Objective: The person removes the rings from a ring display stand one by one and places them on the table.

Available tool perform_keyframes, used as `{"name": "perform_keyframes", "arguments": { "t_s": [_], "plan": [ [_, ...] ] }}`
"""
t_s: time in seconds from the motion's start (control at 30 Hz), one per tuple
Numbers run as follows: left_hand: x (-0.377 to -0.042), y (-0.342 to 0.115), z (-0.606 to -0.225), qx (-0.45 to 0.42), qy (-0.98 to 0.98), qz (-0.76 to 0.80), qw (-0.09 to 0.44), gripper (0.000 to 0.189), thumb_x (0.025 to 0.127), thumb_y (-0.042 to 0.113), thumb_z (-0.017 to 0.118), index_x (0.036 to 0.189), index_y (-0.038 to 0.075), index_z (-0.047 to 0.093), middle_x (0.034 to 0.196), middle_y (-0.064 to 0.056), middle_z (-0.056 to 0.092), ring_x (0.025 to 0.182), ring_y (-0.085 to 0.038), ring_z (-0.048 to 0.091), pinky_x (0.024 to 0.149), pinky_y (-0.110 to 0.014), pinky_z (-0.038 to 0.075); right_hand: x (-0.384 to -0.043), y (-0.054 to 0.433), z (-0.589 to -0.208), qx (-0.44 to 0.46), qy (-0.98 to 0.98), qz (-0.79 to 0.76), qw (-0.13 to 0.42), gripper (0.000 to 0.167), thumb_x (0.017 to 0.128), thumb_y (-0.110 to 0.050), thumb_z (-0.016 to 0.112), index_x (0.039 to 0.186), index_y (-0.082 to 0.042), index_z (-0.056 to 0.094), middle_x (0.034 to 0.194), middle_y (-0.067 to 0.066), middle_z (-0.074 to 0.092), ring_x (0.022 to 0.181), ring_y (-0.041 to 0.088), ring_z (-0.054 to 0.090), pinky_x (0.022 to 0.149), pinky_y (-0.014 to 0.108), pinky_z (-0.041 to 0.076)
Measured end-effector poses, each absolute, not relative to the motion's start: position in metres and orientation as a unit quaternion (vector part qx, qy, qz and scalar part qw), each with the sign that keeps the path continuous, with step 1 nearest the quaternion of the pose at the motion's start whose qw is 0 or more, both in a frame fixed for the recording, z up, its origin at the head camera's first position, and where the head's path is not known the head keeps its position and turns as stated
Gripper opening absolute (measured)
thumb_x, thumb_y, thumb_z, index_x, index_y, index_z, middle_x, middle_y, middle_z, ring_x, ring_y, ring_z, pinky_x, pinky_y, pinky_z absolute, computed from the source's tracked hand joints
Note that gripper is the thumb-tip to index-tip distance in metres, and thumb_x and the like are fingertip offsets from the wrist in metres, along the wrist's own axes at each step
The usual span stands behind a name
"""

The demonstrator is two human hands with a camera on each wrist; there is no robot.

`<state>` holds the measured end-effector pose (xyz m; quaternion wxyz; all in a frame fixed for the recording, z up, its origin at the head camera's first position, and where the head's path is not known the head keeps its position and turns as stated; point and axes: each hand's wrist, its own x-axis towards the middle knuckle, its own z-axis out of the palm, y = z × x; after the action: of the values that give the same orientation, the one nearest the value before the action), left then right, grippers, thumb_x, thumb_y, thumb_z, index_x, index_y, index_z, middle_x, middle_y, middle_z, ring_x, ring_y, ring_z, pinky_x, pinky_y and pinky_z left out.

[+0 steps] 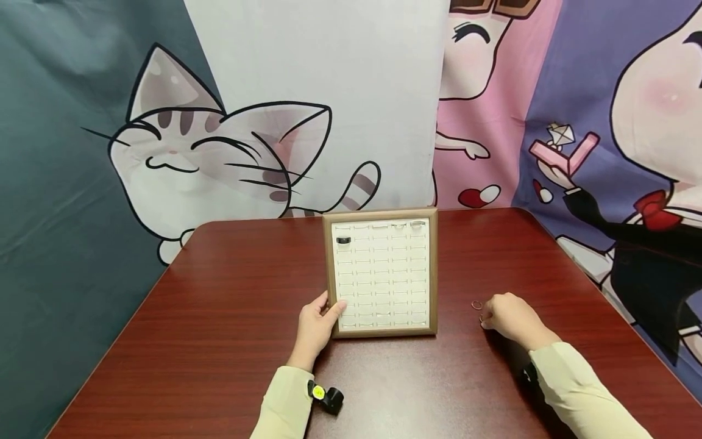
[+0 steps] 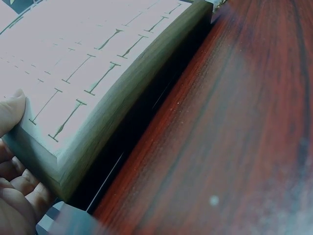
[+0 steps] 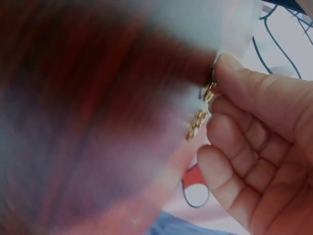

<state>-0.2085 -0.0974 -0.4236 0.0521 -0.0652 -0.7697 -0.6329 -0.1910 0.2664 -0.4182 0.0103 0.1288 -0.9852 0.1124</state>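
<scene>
A wood-framed display board with a white slotted face stands on the table, its lower left side gripped by my left hand. The thumb lies over the face, and the other fingers go behind the frame. To the right of the board, my right hand is low over the table. In the right wrist view its thumb and forefinger pinch a thin gold ring. Close by lies a second gold ring with a chain-like, twisted band.
A black ring sits in the board's upper left slots, and a silver-coloured ring in the top right corner. The dark red table ends at a cartoon-printed backdrop. A black camera is strapped at the left wrist.
</scene>
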Motion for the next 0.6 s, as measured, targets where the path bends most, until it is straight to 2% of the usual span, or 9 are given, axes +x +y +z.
{"name": "perform_keyframes", "arguments": {
  "t_s": [0.17, 0.27, 0.4, 0.53, 0.6],
  "plan": [
    [-0.208, -0.097, -0.423, -0.065, -0.772, -0.63, 0.052, 0.037, 0.085, 0.007, 0.066, 0.117, -0.01, 0.058, 0.095, -0.025, 0.067, 0.079, -0.02, 0.064, 0.063, -0.017, 0.05, -0.199, 0.258, -0.402, 0.131, -0.983, 0.123, 0.038, 0.012, 0.07, -0.007, 0.073, 0.062, -0.014, 0.068, 0.063, -0.003, 0.064, 0.059, 0.015, 0.056, 0.055, 0.035, 0.046],
    [-0.208, -0.096, -0.422, -0.062, -0.775, -0.627, 0.054, 0.037, 0.085, 0.007, 0.066, 0.117, -0.01, 0.058, 0.094, -0.025, 0.067, 0.078, -0.02, 0.064, 0.062, -0.017, 0.05, -0.208, 0.249, -0.383, 0.143, -0.977, 0.125, 0.096, 0.005, 0.074, -0.009, 0.073, 0.07, -0.009, 0.071, 0.066, 0.001, 0.066, 0.063, 0.021, 0.061, 0.06, 0.041, 0.049],
    [-0.207, -0.095, -0.422, -0.061, -0.779, -0.621, 0.052, 0.036, 0.086, 0.008, 0.065, 0.117, -0.009, 0.059, 0.095, -0.024, 0.067, 0.079, -0.018, 0.064, 0.063, -0.017, 0.05, -0.22, 0.228, -0.353, 0.159, -0.952, 0.133, 0.226, 0.007, 0.076, -0.009, 0.072, 0.08, -0.004, 0.073, 0.073, 0.007, 0.068, 0.069, 0.027, 0.064, 0.064, 0.046, 0.049],
    [-0.207, -0.096, -0.422, -0.057, -0.781, -0.62, 0.053, 0.036, 0.085, 0.008, 0.066, 0.117, -0.008, 0.059, 0.096, -0.024, 0.067, 0.079, -0.017, 0.064, 0.063, -0.017, 0.05, -0.23, 0.2, -0.333, 0.196, -0.895, 0.145, 0.375, 0.011, 0.075, -0.006, 0.074, 0.085, -0.001, 0.073, 0.074, 0.009, 0.066, 0.069, 0.025, 0.062, 0.062, 0.042, 0.05],
    [-0.208, -0.096, -0.422, -0.058, -0.78, -0.62, 0.055, 0.037, 0.085, 0.008, 0.066, 0.118, -0.008, 0.058, 0.096, -0.024, 0.067, 0.079, -0.017, 0.064, 0.063, -0.017, 0.05, -0.234, 0.186, -0.326, 0.226, -0.866, 0.137, 0.424, 0.012, 0.075, -0.006, 0.075, 0.085, -0.001, 0.073, 0.073, 0.009, 0.065, 0.069, 0.025, 0.06, 0.062, 0.04, 0.05]
  ]
}}
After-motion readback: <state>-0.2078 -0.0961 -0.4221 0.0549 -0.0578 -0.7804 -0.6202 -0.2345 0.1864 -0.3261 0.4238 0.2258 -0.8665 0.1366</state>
